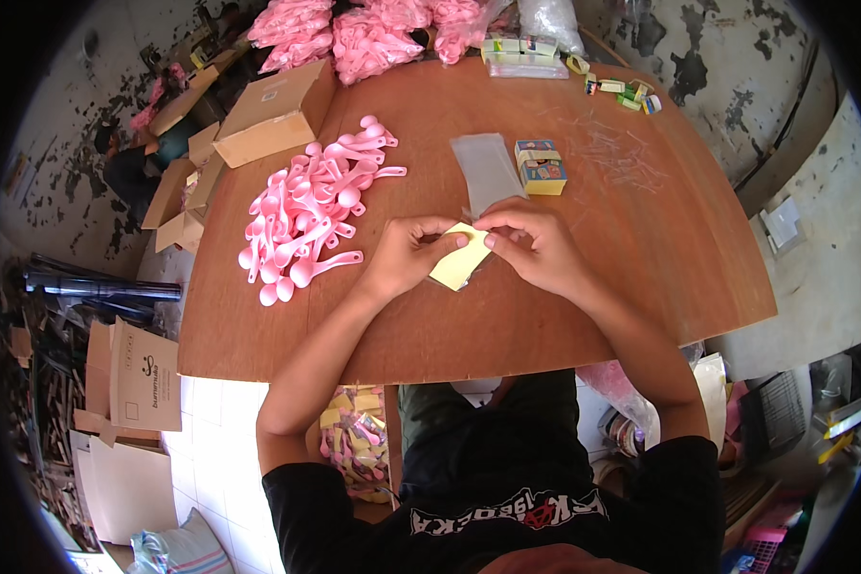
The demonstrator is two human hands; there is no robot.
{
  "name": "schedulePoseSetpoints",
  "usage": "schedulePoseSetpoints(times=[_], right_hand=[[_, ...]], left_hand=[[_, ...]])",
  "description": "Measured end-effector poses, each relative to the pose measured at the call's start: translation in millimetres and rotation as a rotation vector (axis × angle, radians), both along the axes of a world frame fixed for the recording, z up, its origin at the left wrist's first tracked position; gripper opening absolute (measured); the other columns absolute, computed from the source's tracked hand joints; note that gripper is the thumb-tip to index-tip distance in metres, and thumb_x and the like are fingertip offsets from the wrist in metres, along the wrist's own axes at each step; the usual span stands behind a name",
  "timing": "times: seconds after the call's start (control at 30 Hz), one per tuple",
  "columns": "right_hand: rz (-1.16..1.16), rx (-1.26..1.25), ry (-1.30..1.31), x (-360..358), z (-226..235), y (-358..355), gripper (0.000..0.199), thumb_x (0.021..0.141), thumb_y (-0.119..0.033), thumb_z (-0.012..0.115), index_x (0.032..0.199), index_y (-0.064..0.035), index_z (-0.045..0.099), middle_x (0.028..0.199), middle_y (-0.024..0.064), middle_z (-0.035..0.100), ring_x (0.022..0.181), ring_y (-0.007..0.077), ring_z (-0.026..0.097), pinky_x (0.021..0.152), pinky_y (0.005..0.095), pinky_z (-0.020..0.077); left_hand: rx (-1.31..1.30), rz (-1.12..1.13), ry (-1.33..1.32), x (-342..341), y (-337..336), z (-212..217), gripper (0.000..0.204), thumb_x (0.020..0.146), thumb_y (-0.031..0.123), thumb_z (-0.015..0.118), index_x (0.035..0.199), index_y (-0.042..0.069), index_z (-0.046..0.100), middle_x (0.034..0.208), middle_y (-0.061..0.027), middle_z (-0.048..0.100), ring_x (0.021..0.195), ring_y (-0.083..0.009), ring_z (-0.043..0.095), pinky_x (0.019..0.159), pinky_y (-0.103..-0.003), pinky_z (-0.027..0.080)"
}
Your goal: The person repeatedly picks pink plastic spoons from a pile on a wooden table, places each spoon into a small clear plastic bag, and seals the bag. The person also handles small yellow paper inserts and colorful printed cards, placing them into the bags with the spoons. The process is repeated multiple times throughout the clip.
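My left hand (407,253) and my right hand (538,247) meet over the middle of the wooden table (373,335). Between them is a yellow card (461,258), tilted, with a dark edge along its lower side. The left thumb lies on its face, and the right thumb and fingers pinch its upper right corner. Just beyond the fingers lies a stack of clear plastic sleeves (486,165). A banded stack of printed cards (541,168) with yellow sides stands beside the sleeves. Left of my hands spreads a heap of pink plastic spoons (306,215).
Bags of pink spoons (373,43) line the far edge, near a cardboard box (275,110). More card bundles (631,96) and thin clear strips (622,153) lie far right. Below the table's front edge, a container holds packed spoons (354,440). Another person (139,167) is at far left.
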State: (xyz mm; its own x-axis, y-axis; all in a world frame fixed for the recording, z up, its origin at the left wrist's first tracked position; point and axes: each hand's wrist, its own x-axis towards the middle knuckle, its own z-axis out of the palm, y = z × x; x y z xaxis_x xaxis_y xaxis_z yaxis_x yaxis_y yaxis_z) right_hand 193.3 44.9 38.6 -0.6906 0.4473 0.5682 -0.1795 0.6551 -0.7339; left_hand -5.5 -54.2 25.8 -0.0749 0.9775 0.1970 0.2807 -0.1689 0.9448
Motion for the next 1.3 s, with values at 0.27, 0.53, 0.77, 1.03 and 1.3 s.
schedulePoseSetpoints(times=[0.27,0.53,0.77,1.03,1.3], right_hand=[[0.010,-0.002,-0.024,-0.3,-2.4,-0.4,0.016,0.087,-0.004,0.065,0.102,-0.0042,0.069,0.093,0.0063,0.065,0.078,0.0130,0.061,0.065,0.0262,0.0484],[0.016,-0.009,-0.002,-0.7,-3.0,-1.0,0.018,0.087,-0.002,0.064,0.104,-0.0051,0.069,0.100,0.0072,0.064,0.082,0.0139,0.063,0.068,0.0261,0.0503],[0.030,-0.033,-0.020,-1.3,-3.4,0.9,0.019,0.087,-0.002,0.064,0.105,-0.0047,0.069,0.102,0.0081,0.065,0.087,0.0155,0.065,0.070,0.0268,0.0527],[0.022,-0.053,-0.038,-1.6,-3.4,-0.1,0.017,0.087,-0.003,0.064,0.103,-0.0040,0.069,0.100,0.0077,0.065,0.085,0.0153,0.065,0.070,0.0271,0.0526],[0.029,-0.034,-0.036,-2.6,-3.1,1.6,0.017,0.087,-0.003,0.065,0.103,-0.0042,0.068,0.099,0.0078,0.065,0.084,0.0151,0.064,0.069,0.0271,0.0523]], left_hand=[[-0.007,0.002,0.035,-2.6,2.2,-4.1,0.025,0.091,0.018,0.068,0.106,-0.002,0.070,0.089,-0.0060,0.072,0.079,-0.0068,0.063,0.069,-0.024,0.053],[0.028,-0.003,0.005,0.7,-0.1,-1.0,0.022,0.092,0.014,0.067,0.105,-0.002,0.070,0.090,-0.0036,0.071,0.078,-0.0051,0.062,0.067,-0.022,0.051],[0.043,-0.016,-0.019,1.8,-0.2,-1.5,0.022,0.092,0.013,0.066,0.107,-0.003,0.069,0.092,-0.0042,0.071,0.081,-0.0057,0.062,0.070,-0.022,0.052],[0.011,-0.027,-0.027,2.4,-1.3,0.1,0.024,0.091,0.012,0.067,0.108,-0.004,0.068,0.094,-0.0055,0.071,0.083,-0.0066,0.062,0.073,-0.023,0.052],[0.025,-0.026,0.005,-0.8,0.6,-3.9,0.023,0.092,0.013,0.066,0.108,-0.004,0.068,0.094,-0.0054,0.071,0.083,-0.0070,0.063,0.073,-0.023,0.052]])
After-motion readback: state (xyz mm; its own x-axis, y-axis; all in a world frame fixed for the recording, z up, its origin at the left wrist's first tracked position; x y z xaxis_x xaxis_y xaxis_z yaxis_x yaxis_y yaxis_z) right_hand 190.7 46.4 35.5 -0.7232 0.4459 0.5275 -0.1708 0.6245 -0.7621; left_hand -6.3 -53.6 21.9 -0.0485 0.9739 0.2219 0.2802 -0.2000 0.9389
